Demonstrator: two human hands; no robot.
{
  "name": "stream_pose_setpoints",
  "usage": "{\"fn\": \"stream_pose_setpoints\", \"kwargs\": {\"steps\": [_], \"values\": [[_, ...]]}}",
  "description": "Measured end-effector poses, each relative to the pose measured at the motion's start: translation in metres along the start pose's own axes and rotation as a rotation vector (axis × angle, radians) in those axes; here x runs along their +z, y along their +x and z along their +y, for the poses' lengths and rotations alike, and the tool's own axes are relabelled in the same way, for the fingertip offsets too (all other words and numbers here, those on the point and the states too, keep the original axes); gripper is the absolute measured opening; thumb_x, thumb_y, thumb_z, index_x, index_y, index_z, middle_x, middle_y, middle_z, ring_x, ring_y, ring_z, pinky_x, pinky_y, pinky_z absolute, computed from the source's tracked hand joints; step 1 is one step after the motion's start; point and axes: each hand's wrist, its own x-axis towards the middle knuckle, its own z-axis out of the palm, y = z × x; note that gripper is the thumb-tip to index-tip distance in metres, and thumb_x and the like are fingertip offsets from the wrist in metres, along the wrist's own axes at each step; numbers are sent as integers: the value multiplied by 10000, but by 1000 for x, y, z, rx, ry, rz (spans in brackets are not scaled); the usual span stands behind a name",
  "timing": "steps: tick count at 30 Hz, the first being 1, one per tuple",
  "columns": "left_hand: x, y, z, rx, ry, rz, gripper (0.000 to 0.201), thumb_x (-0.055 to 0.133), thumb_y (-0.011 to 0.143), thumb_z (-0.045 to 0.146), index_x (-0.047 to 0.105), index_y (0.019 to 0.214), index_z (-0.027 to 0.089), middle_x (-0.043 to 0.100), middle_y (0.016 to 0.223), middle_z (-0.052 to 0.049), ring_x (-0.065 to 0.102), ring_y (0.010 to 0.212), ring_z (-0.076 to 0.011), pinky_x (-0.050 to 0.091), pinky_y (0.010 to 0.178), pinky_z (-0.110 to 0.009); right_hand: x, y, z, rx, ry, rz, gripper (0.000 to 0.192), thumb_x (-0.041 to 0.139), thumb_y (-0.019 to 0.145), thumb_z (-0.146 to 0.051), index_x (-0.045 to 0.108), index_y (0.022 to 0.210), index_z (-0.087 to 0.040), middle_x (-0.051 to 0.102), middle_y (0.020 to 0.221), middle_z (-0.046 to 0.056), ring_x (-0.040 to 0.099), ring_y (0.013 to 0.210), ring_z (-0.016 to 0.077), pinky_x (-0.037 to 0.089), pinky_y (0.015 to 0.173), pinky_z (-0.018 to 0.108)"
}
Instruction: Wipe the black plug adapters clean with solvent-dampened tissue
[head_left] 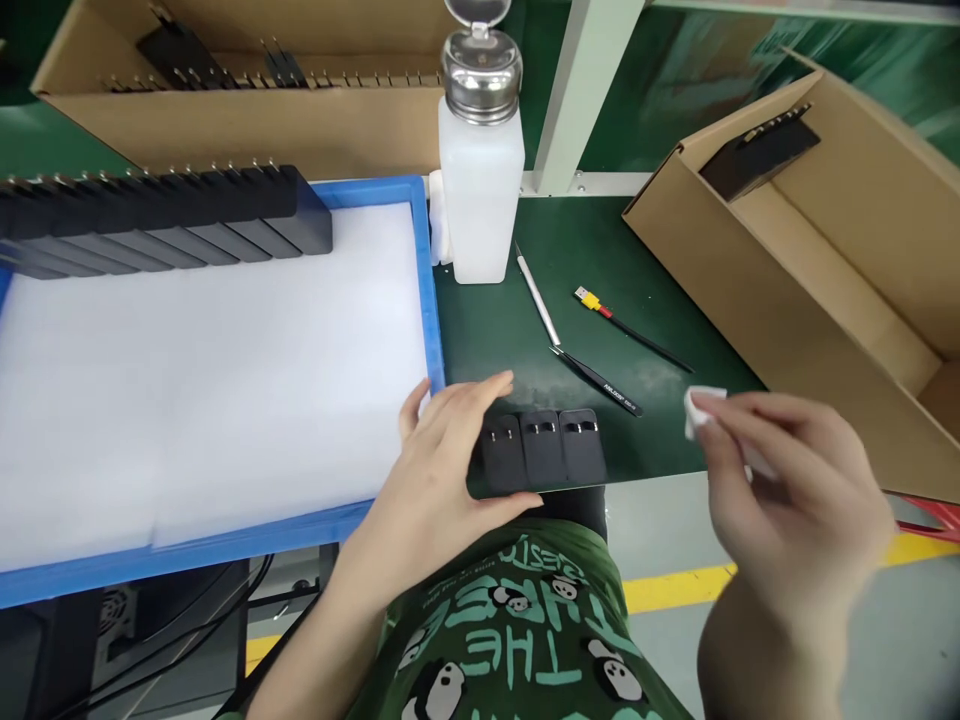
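Three black power adapters (pixel 541 455) with metal prongs lie side by side at the front edge of the green table. My left hand (pixel 442 465) is beside them at their left end, fingers and thumb spread apart; whether it touches the leftmost one I cannot tell. To the right of the adapters, my right hand (pixel 795 490) is raised and pinches a folded white wipe (pixel 701 408) between thumb and fingers. Behind the adapters are black tweezers (pixel 600 382), a silver craft knife (pixel 537 295) and a short black cable with a yellow USB plug (pixel 591 300).
A blue tray (pixel 426 290) lined with white holds a row of black adapters (pixel 165 220) at left. Behind it stands a cardboard box (pixel 285 125) with more adapters. A white pump bottle (pixel 481 190) stands upright. Another cardboard box (pixel 757 290), at right, holds a few adapters.
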Motion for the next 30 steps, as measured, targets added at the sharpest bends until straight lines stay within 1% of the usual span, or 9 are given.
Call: {"fn": "stream_pose_setpoints", "kwargs": {"steps": [1, 3, 5, 8, 11, 16, 20, 24, 30], "values": [[-1, 0, -1, -6, 10, 0, 903, 806, 812, 375, 241, 1511, 291, 590, 1420, -108, 492, 1382, -297, 108, 1241, -599, 5, 4, 14, 17, -51, 17, 207, 651, 917, -168, 709, 1096, -254, 700, 1013, 68, 672, 925, 222, 557, 803, 359], [-1, 1, -2, -16, 24, -18, 897, 808, 810, 346, 255, 1513, 283, 631, 1370, -97, 496, 1367, -295, 112, 1231, -618, 15, 7, 34, -19, -97, -94, 294, 609, 959, -273, 650, 1245, -218, 684, 1189, 125, 639, 1088, 303, 530, 907, 470], [0, 3, -2, -24, 41, -35, 789, 805, 805, 335, 369, 1458, 262, 660, 1325, -88, 507, 1350, -303, 122, 1228, -628, 22, 6, 37, -82, -31, -198, 473, 590, 973, -416, 558, 1383, -182, 586, 1382, 183, 579, 1202, 356, 494, 964, 539], [4, 6, -2, -37, 67, -55, 549, 797, 800, 364, 554, 1274, 228, 690, 1266, -84, 515, 1344, -325, 110, 1232, -632, 27, 1, 22, -134, 291, -439, 811, 677, 887, -564, 364, 1538, -194, 536, 1444, 192, 612, 1161, 293, 569, 840, 388], [5, 8, -1, -53, 46, -57, 441, 770, 815, 367, 595, 1196, 229, 716, 1215, -70, 553, 1300, -315, 86, 1230, -631, 37, -2, 4, -71, 525, -656, 815, 776, 843, -437, 362, 1519, -249, 579, 1408, 142, 633, 1173, 234, 587, 735, 263], [-4, 1, 8, 9, 7, -42, 369, 703, 822, 214, 594, 1173, 245, 736, 1167, -27, 635, 1179, -240, 86, 1250, -530, 46, -4, -6, -123, 695, -518, 509, 766, 841, -227, 528, 1291, -237, 671, 1224, 117, 679, 1115, 230, 606, 848, 312], [-12, -12, 21, 155, 11, 21, 330, 689, 894, 226, 573, 1203, 236, 741, 1188, -30, 657, 1165, -199, 99, 1264, -418, 27, -8, -12, -227, 727, -450, 471, 744, 861, -207, 526, 1279, -189, 676, 1224, 152, 685, 1126, 231, 602, 896, 326], [-14, -20, 27, 252, 7, 55, 329, 674, 912, 184, 555, 1215, 227, 740, 1195, -29, 660, 1180, -187, 72, 1270, -407, 12, -14, -17, -235, 735, -416, 451, 730, 883, -228, 537, 1289, -191, 689, 1247, 150, 695, 1128, 232, 607, 890, 320], [-8, -15, 19, 248, 2, 9, 426, 733, 857, 212, 536, 1235, 210, 728, 1179, -33, 662, 1141, -191, 67, 1253, -397, 23, -17, -15, -163, 763, -446, 528, 779, 827, -236, 533, 1295, -242, 694, 1236, 108, 695, 1118, 232, 594, 916, 318]]}}
